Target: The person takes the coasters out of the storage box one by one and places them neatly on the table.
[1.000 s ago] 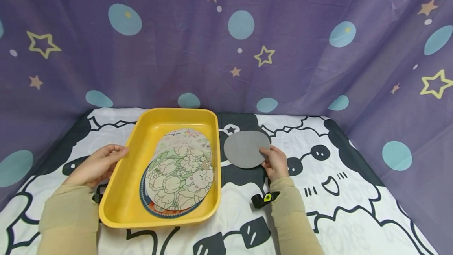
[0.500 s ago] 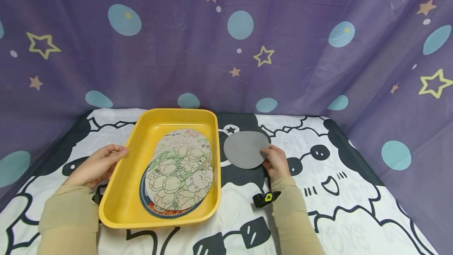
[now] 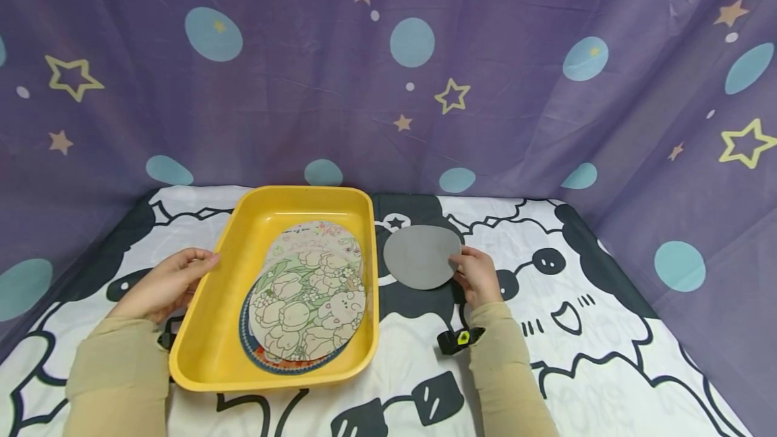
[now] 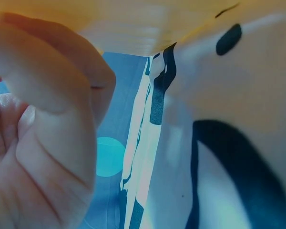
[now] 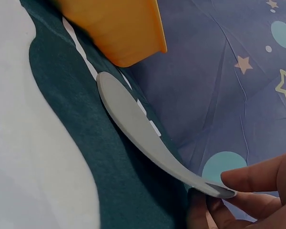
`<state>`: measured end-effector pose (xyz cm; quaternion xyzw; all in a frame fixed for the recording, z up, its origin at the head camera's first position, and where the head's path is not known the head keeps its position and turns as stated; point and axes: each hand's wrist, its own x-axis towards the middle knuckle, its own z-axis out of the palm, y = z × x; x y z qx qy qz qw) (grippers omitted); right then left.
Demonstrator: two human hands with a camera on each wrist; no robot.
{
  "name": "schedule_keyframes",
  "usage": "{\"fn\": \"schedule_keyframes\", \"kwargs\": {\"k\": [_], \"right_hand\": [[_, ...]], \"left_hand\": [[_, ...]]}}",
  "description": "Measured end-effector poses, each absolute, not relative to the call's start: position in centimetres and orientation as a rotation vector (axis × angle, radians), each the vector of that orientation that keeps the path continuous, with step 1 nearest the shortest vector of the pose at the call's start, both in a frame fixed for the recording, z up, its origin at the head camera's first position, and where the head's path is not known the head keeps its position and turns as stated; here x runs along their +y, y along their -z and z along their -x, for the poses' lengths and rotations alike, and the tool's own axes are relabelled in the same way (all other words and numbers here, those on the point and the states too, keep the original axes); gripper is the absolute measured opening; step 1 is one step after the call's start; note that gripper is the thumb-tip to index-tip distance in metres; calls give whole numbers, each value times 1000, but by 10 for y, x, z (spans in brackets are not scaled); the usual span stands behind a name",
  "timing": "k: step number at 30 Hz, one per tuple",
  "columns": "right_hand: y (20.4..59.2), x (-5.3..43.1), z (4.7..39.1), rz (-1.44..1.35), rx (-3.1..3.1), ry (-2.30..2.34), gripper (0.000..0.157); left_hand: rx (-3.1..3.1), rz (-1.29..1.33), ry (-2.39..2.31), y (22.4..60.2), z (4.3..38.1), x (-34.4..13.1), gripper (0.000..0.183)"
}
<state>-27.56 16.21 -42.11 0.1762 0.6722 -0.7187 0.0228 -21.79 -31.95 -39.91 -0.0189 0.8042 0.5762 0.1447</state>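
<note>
A grey round mat [image 3: 419, 258] lies just right of the yellow tray, in the head view. My right hand [image 3: 477, 276] pinches its right edge, thumb on top and fingers beneath. The right wrist view shows the mat [image 5: 138, 126] bending upward toward the fingertips. At the tray's left side, my left hand [image 3: 170, 282] grips the rim of the yellow tray [image 3: 221, 315]. From the left wrist, that hand [image 4: 47, 105] has curled fingers up against the tray's wall. Inside the tray, a flower-patterned round mat [image 3: 309, 312] overlaps a pink-printed one [image 3: 318, 238] and a blue-edged one [image 3: 245, 336].
A white and black cartoon-print cloth [image 3: 583, 369] covers the table. Purple curtain [image 3: 522, 120] with stars and dots rises behind and along the sides. A small black device with a yellow mark [image 3: 455, 340] sits at the right wrist.
The right hand has shifted slightly to the right while keeping its pinch on the grey mat's edge. The left hand, the tray and its mats look unchanged.
</note>
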Motion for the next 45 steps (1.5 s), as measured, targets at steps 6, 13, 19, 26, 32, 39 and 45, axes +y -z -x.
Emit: {"fn": "schedule_keyframes", "kwargs": {"k": [6, 13, 19, 26, 32, 39, 45], "right_hand": [[420, 167, 276, -587, 2072, 2231, 46], [419, 173, 276, -629, 2083, 2219, 44], [419, 176, 277, -633, 2037, 2289, 43], [414, 179, 276, -630, 1989, 2339, 43], [412, 177, 275, -626, 1990, 2320, 44], [413, 176, 277, -696, 1989, 2368, 43], [414, 174, 277, -709, 1978, 2438, 42]], "left_hand": [[2324, 54, -1649, 400, 217, -320, 57], [2316, 62, -1649, 399, 218, -319, 58], [2316, 64, -1647, 399, 218, -320, 58], [2318, 73, -1648, 398, 218, -319, 56], [2311, 73, -1649, 398, 218, -319, 57], [2307, 93, -1641, 396, 218, -319, 57], [2315, 89, -1630, 396, 217, -319, 59]]}}
